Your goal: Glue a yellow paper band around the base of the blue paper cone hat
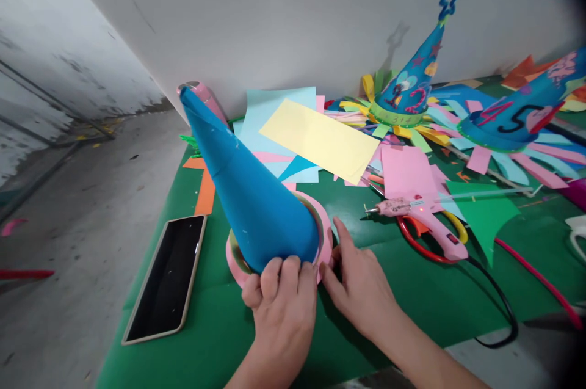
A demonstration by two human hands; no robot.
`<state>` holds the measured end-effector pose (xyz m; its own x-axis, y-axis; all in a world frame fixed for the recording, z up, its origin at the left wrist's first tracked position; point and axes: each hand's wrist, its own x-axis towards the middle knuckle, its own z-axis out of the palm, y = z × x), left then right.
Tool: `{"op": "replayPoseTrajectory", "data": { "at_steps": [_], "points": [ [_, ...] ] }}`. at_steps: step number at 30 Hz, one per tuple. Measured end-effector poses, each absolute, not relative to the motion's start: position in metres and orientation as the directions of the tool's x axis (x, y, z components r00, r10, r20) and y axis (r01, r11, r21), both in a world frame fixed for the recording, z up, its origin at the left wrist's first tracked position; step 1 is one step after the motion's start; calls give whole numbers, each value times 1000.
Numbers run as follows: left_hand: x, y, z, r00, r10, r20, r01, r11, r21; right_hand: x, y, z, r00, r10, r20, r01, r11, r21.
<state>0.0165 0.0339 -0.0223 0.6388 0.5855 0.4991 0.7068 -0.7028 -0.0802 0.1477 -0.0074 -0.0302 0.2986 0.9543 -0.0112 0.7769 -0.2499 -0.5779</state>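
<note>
A blue paper cone hat point(263, 209) stands tilted to the left inside a pink paper ring point(326, 227), which lies around its base. My left hand point(286, 306) is closed over the near rim, its fingers curled against the cone's base and the ring. At the ring's right edge is my right hand point(359, 282). Its thumb touches the edge, while the index finger is stretched out beside it and apart from the thumb. The other right fingers are partly hidden. A roll-like inner rim shows between cone and ring.
A phone point(167, 279) lies on the green table point(220, 346) at left. To the right are a pink glue gun point(430, 218) with a black cord and red-and-yellow-handled scissors point(414, 248). Paper sheets point(320, 138) and two decorated hats point(409, 80) sit behind.
</note>
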Motion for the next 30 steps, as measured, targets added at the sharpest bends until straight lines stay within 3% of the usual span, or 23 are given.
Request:
{"op": "replayPoseTrajectory", "data": {
  "at_steps": [13, 23, 30],
  "points": [
    [11, 37, -31, 647, 570, 506, 676, -736, -35, 145, -7, -36, 320, 946, 47, 809, -248, -532],
    [12, 36, -33, 633, 582, 510, 674, -738, 6, 143, -7, -35, 312, 950, 9, 803, -258, -537],
    [20, 34, -28, 541, 618, 570, 706, -703, 92, 141, -6, -35, 325, 946, 8, 799, -271, -536]
  ]
}}
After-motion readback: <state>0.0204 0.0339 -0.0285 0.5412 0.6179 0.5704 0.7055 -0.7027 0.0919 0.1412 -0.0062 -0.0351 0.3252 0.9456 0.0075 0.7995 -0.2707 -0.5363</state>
